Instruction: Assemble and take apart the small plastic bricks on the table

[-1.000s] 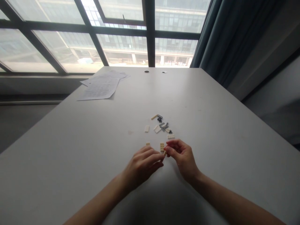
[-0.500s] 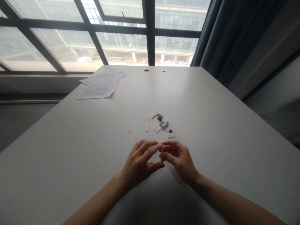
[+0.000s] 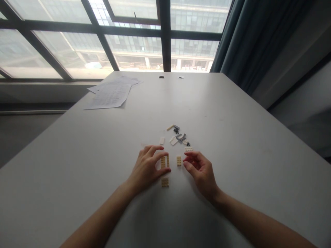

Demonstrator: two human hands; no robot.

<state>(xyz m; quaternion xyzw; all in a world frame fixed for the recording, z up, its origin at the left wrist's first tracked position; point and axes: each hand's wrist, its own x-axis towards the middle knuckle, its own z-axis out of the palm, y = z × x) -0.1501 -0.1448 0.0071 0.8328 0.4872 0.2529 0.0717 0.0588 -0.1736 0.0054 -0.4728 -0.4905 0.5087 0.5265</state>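
My left hand (image 3: pixel 147 165) has its thumb and index finger at the two ends of a narrow tan toy building plate (image 3: pixel 168 160), apparently gripping it lengthwise. Within the curve of those fingers is another tan studded plate (image 3: pixel 163 162). Below the left thumb lies a small tan plate (image 3: pixel 164 182). My right hand (image 3: pixel 200 172) is half curled, thumb and fingers apart, with nothing seen between them. Just left of its fingertips, a tan studded plate (image 3: pixel 179 161) rests on the table. A white studded brick (image 3: pixel 188 149) sits beyond the right fingers, partly covered.
Farther up the white table (image 3: pixel 232 137) lie loose grey and black pieces (image 3: pixel 181 137), a white slab piece (image 3: pixel 162 140), a white studded plate (image 3: pixel 173 140) and a tan strip (image 3: pixel 170 127). Printed papers (image 3: pixel 111 94) lie far left. Windows and a dark curtain (image 3: pixel 240 44) border the table.
My hands have separated from around the upright tan piece. The left moved left with a narrow plate; the right withdrew slightly right. Several tan plates between them are now exposed.
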